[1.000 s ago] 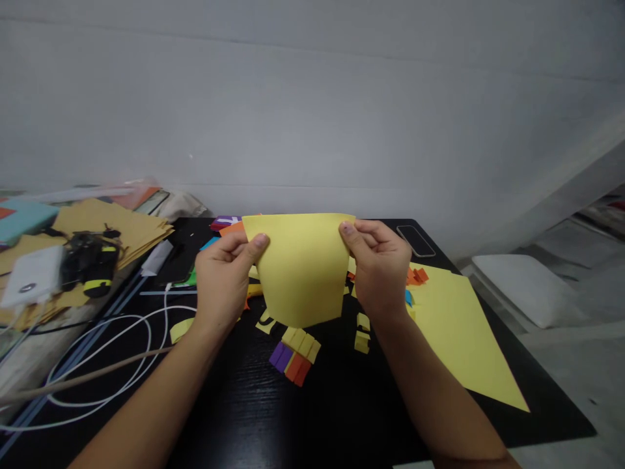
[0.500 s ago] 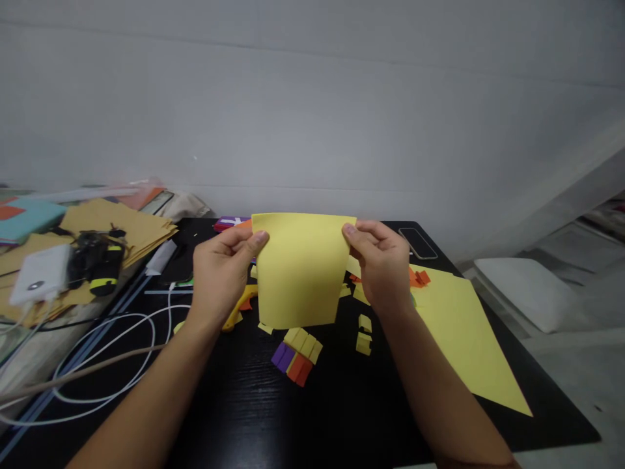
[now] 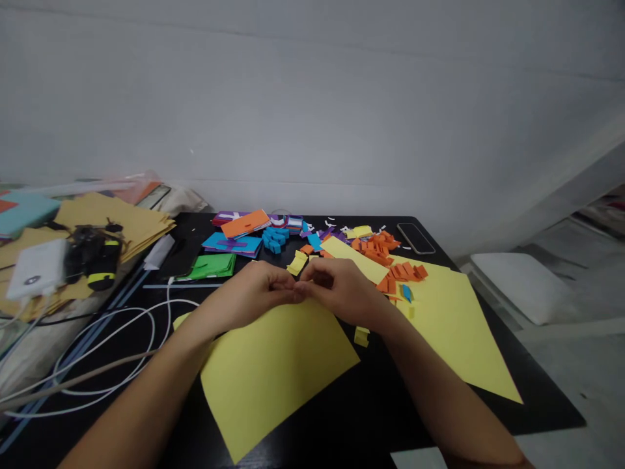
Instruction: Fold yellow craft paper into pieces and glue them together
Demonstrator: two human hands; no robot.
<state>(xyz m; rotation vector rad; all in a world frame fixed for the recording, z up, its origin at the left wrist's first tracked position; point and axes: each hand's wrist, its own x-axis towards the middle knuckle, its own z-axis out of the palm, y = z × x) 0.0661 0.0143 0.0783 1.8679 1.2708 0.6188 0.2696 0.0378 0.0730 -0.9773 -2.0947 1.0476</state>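
A yellow paper sheet [image 3: 278, 374] slopes down towards me from my two hands, turned askew, over the black table. My left hand [image 3: 251, 296] is closed, thumb and fingers pinching the far edge of the sheet. Right beside it, fingertips touching, my right hand [image 3: 344, 292] pinches the same edge. The exact spot under the fingertips is hidden. Near my right wrist lies a small folded yellow paper piece [image 3: 362, 337]. Beyond the hands are other yellow folded pieces [image 3: 297, 262] and a yellow paper strip [image 3: 356, 257].
A large yellow sheet [image 3: 469, 326] lies on the right, with orange folded pieces [image 3: 407, 272] at its far edge. Blue pieces [image 3: 274, 240], an orange booklet [image 3: 245, 224] and green paper [image 3: 212, 266] sit behind. A phone [image 3: 416, 238] lies far right; white cables [image 3: 146, 319] loop at left.
The yellow sheet has come down from upright and turned askew. My hands have moved from its two upper corners to meet at the middle of its far edge.
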